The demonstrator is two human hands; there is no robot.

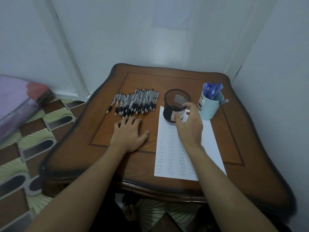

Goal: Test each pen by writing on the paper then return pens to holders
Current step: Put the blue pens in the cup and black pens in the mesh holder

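Here right hand (189,126) grips black mesh holder (173,97); left hand (128,133) flat, open on table (167,77), just beside pens (137,101).

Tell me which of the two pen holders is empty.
The black mesh holder, which the right hand grips. It holds no pens; the light blue cup beside it has blue pens standing in it.

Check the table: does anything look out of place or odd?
The black wire-mesh pen holder stands on the far end of the white paper, not the brown wooden table, apparently empty; the clear black-grip pens lie loose beside it.
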